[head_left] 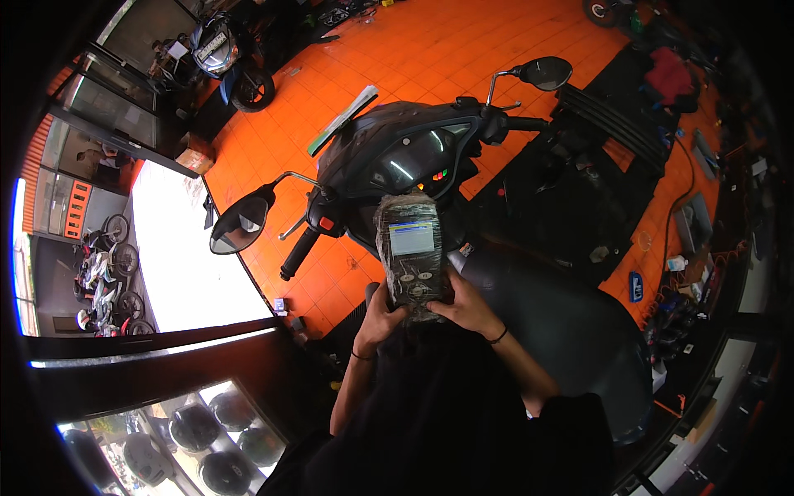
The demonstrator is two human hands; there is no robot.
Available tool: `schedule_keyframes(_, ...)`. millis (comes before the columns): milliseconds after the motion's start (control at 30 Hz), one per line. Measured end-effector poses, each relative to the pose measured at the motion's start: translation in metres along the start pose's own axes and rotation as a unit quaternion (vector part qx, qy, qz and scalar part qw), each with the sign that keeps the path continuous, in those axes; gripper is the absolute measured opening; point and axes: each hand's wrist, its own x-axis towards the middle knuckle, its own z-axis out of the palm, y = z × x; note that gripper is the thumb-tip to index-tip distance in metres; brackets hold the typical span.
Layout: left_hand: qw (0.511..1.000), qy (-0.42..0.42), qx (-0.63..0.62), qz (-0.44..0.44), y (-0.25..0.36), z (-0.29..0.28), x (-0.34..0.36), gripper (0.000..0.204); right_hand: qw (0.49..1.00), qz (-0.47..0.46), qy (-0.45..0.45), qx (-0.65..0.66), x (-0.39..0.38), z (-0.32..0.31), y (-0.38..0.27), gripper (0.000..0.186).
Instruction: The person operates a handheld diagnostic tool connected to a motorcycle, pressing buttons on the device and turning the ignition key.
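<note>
Between both my hands is a handheld diagnostic scanner (pixel 416 269), wrapped in worn clear plastic, its small screen lit white with a blue and yellow band on top. My left hand (pixel 382 318) grips its lower left side, thumb on the front near the bottom. On the lower right side my right hand (pixel 465 306) is closed round it, thumb next to the round buttons. Just beyond the scanner stands a dark scooter (pixel 372 157), its dashboard (pixel 422 157) showing a few coloured lights. The fingers behind the scanner are hidden.
The scooter's black seat (pixel 554 331) spreads to my right; its mirrors (pixel 240 223) reach out on both sides. A black mat (pixel 562 207) covers part of the orange tiled floor (pixel 331 273). Helmets (pixel 194 426) sit in a case at lower left. Another motorcycle (pixel 227 62) is parked far left.
</note>
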Motion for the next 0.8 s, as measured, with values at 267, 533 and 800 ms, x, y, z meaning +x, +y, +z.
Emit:
schedule_keyframes(267,0.995,0.071,-0.066,0.025,-0.011,-0.009,-0.016,0.065,0.988,0.054,-0.044,0.138,0.022,-0.011,-0.002,0.051)
schedule_keyframes(533,0.987,0.130,-0.092,0.014,-0.014,-0.020,-0.028,0.061,0.953,0.101,0.235,0.165,0.115,-0.091,0.087,0.023)
schedule_keyframes(800,0.982,0.157,-0.106,0.023,-0.025,-0.019,-0.040,0.064,0.979,0.009,0.203,0.001,0.227,-0.111,0.136,0.041)
